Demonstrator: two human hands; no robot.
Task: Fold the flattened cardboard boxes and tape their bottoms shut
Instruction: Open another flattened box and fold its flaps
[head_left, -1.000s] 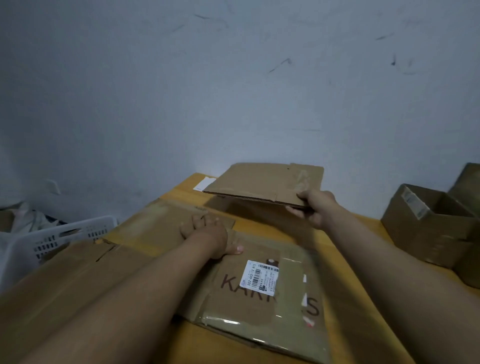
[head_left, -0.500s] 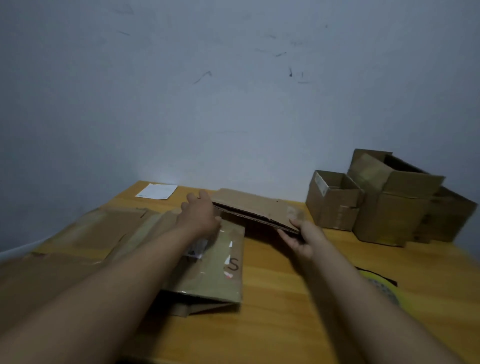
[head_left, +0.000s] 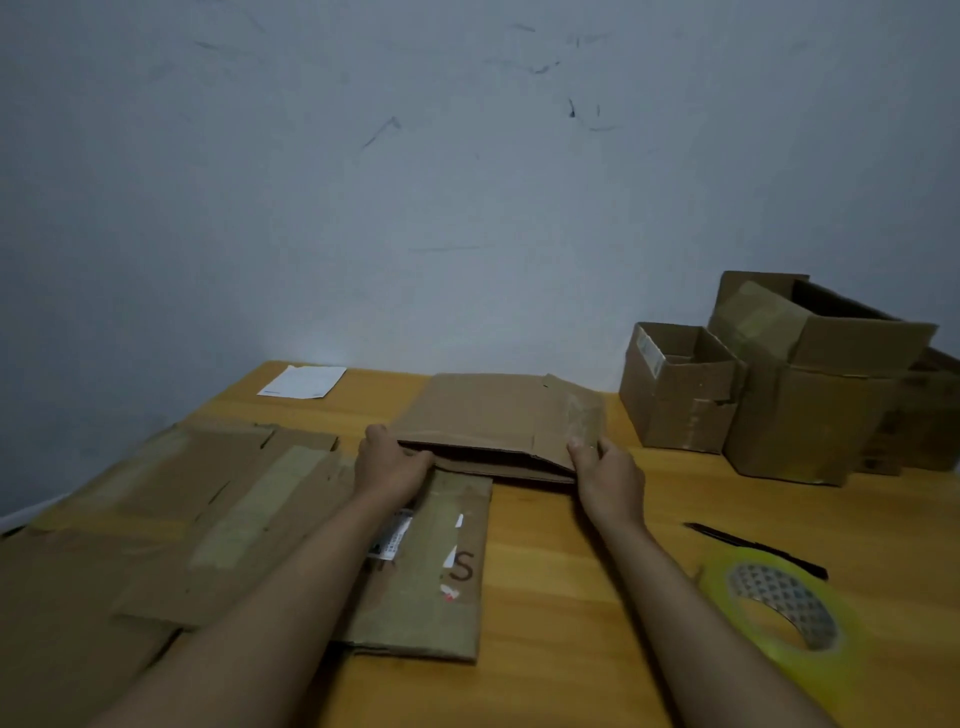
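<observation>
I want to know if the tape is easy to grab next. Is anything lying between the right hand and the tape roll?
Nothing visible blocks it. The right hand grips the flattened box; the tape roll lies on bare table nearer the person, with only a dark pen-like thing beside it.

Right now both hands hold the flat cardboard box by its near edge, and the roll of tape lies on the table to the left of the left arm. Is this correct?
Not quite. The head view shows the roll of tape on the table to the right of the right arm. The rest holds: the left hand and right hand hold the flat cardboard box by its near edge.
</observation>
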